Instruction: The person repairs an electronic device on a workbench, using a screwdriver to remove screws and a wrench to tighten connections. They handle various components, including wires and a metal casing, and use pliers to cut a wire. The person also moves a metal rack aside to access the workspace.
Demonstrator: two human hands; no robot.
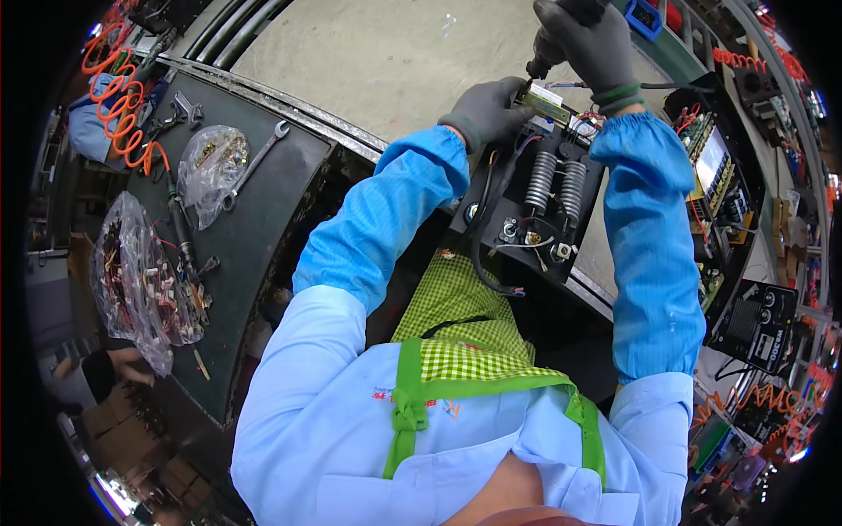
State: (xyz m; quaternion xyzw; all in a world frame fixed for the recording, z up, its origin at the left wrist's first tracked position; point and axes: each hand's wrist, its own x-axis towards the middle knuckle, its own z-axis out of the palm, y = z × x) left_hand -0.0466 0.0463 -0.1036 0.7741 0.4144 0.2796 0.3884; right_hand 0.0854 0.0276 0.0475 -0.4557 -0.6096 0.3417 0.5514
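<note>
Layout of the work area: the side table (254, 263), left of the frame, bears a small bag (213, 167), a wrench (256, 167) to its right, and a large bag (132, 276) below. The workbench (351, 61) spans the top centre; on its lower edge sits the open chassis (513, 230), with paired coils (543, 182) on it. Above the coils lies a circuit board (547, 106), between the left hand (493, 110) and, upper right, the right hand (598, 48). A second open unit (715, 167) stands far right.

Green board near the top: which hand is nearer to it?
Left. The left hand is at the left end of the green board, apparently touching it; the right hand is farther off, up and to the right, gripping a dark tool.
</note>
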